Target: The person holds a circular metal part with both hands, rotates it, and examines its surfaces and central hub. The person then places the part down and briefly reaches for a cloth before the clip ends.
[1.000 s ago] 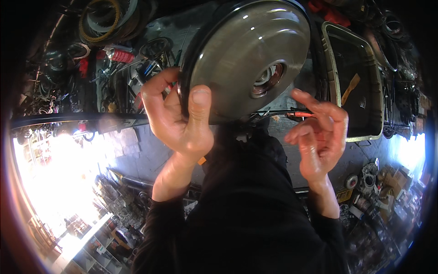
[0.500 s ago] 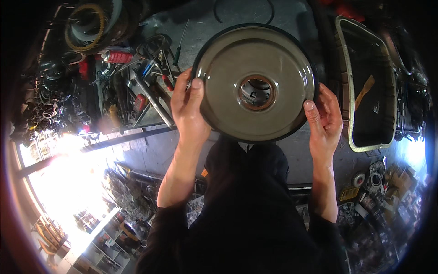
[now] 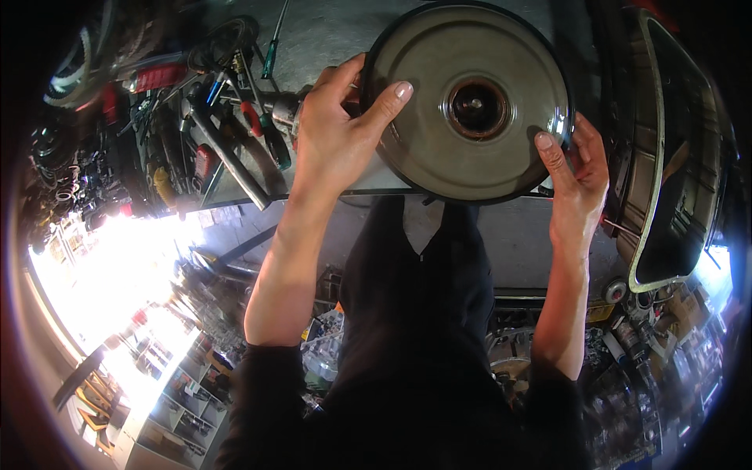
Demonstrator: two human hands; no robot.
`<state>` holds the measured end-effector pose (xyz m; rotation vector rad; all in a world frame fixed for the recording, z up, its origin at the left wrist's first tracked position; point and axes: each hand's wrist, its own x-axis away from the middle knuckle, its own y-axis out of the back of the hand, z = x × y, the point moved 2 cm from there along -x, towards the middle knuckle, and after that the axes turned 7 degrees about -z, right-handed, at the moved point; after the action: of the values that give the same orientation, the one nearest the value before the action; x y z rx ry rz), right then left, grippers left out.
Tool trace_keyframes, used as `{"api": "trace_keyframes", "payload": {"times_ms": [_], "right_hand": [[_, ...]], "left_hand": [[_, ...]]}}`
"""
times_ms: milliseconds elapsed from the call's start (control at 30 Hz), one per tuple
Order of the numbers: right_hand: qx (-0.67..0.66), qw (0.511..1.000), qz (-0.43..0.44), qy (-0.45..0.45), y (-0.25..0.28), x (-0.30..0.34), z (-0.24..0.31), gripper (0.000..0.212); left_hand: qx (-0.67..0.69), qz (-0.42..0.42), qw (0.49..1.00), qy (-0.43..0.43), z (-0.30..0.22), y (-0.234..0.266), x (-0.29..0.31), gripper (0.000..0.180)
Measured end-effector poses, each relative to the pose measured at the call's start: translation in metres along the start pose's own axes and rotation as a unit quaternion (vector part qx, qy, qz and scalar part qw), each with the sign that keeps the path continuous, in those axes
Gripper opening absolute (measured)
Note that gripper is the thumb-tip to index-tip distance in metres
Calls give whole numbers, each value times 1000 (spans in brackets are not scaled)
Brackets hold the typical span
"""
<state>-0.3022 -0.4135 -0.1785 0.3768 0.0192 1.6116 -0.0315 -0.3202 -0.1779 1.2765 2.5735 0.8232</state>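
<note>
Between my hands is a large round metal disc (image 3: 423, 149), olive-grey and shiny with a black rim. A copper-coloured ring lines the hole at its middle, and something dark shows inside. My left hand (image 3: 342, 125) grips the disc's left edge, its thumb over the top face and its fingers against the rim. At the lower right edge, my right hand (image 3: 578, 168) has its thumb tip on the face and its other fingers curled partly out of sight behind the rim. What lies under the disc is hidden.
A grey metal workbench (image 3: 325, 31) lies beneath. Left of my hands are a hammer (image 3: 227, 153), a green-handled screwdriver (image 3: 272, 55), red-handled tools and a red can (image 3: 157, 77). A deep metal pan (image 3: 646, 227) stands at the right, close to my right hand. Several parts crowd the floor.
The disc has moved up and to the right in view, still in both hands. Its hole now shows a dark inside instead of bright metal. The surroundings have shifted as the head moved.
</note>
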Motion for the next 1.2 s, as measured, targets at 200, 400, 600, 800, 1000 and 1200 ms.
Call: {"api": "trace_keyframes", "payload": {"times_ms": [200,400,600,800,1000,1200], "right_hand": [[2,1000,0,-25,-8,-9,-24,63],[26,999,1,-32,-11,-16,-39,64],[24,999,-7,-47,-14,-19,-43,64],[16,998,-4,-59,-14,-18,-44,64],[-4,997,-7,-73,-15,-19,-46,65],[-11,998,-2,-69,-16,-21,-47,65]], "left_hand": [[-39,16,999,16,11,-10,-3,69],[-4,16,999,33,19,-19,-7,64],[-7,-2,1000,15,21,-20,-9,61],[-5,-11,1000,-16,21,-21,-11,58],[26,4,999,25,17,-22,-10,53],[37,4,999,28,15,-24,-11,47]]}}
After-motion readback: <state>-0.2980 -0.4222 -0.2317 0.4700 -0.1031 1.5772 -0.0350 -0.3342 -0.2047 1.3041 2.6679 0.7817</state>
